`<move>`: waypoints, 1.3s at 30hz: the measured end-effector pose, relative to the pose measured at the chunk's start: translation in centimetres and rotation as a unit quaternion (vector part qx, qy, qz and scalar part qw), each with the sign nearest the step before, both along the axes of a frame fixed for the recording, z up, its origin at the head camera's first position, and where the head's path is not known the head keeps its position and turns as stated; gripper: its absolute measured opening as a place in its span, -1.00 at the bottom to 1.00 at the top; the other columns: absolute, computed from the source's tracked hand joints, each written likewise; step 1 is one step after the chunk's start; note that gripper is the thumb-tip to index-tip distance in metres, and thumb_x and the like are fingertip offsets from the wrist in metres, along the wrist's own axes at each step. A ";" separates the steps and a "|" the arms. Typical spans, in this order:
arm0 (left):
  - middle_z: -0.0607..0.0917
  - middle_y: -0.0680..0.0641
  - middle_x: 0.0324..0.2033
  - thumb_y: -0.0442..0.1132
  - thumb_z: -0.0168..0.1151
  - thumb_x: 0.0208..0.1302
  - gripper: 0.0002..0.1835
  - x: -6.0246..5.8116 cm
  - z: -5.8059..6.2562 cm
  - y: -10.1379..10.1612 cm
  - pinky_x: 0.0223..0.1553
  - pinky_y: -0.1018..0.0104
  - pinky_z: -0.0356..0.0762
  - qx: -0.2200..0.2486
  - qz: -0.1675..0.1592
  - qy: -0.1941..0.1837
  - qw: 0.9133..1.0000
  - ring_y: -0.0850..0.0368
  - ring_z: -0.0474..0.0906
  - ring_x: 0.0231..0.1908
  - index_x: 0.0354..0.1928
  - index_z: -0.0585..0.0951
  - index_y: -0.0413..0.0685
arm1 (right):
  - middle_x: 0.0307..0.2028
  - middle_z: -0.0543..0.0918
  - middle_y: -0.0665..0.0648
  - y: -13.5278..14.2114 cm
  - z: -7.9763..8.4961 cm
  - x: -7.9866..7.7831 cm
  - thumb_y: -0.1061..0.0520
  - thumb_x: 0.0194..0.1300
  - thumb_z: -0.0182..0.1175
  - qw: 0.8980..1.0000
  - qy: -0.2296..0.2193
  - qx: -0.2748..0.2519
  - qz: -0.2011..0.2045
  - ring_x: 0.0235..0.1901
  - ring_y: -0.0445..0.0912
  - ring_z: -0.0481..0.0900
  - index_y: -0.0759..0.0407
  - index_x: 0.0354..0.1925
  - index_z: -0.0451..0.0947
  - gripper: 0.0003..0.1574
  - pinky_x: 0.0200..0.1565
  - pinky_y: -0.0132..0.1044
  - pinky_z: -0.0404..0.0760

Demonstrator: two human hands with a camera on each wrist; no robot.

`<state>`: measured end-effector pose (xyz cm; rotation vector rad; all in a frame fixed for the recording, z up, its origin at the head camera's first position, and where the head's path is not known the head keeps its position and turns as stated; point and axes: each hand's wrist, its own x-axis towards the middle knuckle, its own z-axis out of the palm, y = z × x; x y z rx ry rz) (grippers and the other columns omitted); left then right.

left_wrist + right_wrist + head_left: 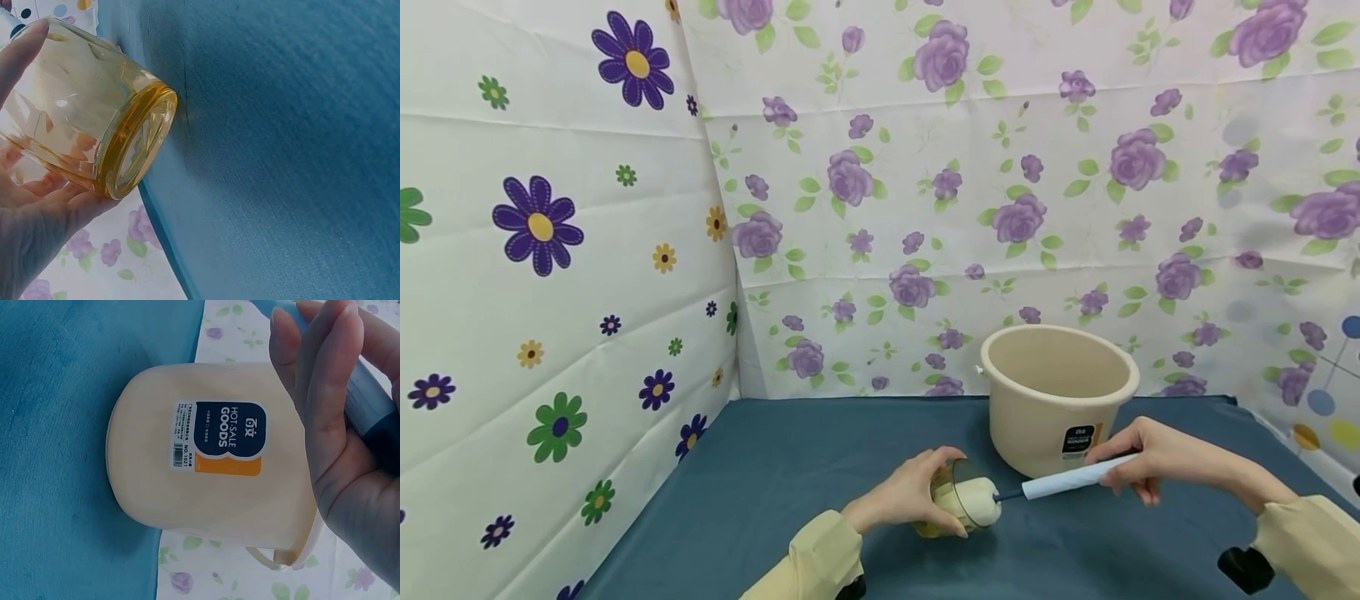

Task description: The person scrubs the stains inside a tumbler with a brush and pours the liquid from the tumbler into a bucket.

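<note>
Tilted on its side above the cloth, an amber-tinted drinking glass is gripped by my left hand, thumb on one side and fingers on the other. Its thick base shows in the left wrist view. My right hand holds the light blue handle of a cup brush. A thin dark stem joins that handle to a pale sponge head, which sits at the glass's mouth and partly inside it. How deep the sponge reaches is hard to see through the glass.
Behind the right hand stands a beige bucket with a label on its side. A blue cloth covers the table. Flower-patterned sheets hang at the back and left.
</note>
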<state>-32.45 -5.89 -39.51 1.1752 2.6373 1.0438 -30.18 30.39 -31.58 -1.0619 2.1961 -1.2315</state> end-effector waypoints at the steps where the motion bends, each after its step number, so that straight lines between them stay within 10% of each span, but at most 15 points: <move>1: 0.42 0.06 -0.06 0.05 0.48 -0.19 -0.15 0.0 0.0 0.0 -0.19 0.27 0.40 -0.001 0.001 -0.001 1.000 0.26 0.36 -0.13 0.21 0.27 0.26 | -0.54 0.59 0.27 0.0 0.0 0.0 0.32 0.29 0.04 1.000 -0.001 -0.001 0.002 -0.75 -0.13 0.50 0.31 0.04 0.50 -0.66 -0.72 -0.11 0.48; 39: 0.41 0.11 -0.10 0.06 0.49 -0.21 -0.14 0.0 -0.1 0.0 -0.26 0.27 0.41 0.000 0.007 -0.003 1.000 0.23 0.36 -0.14 0.20 0.27 0.28 | -0.55 0.59 0.27 0.2 0.8 0.3 0.29 0.28 0.06 1.000 0.003 0.004 -0.029 -0.72 -0.06 0.52 0.39 0.03 0.47 -0.65 -0.68 -0.10 0.50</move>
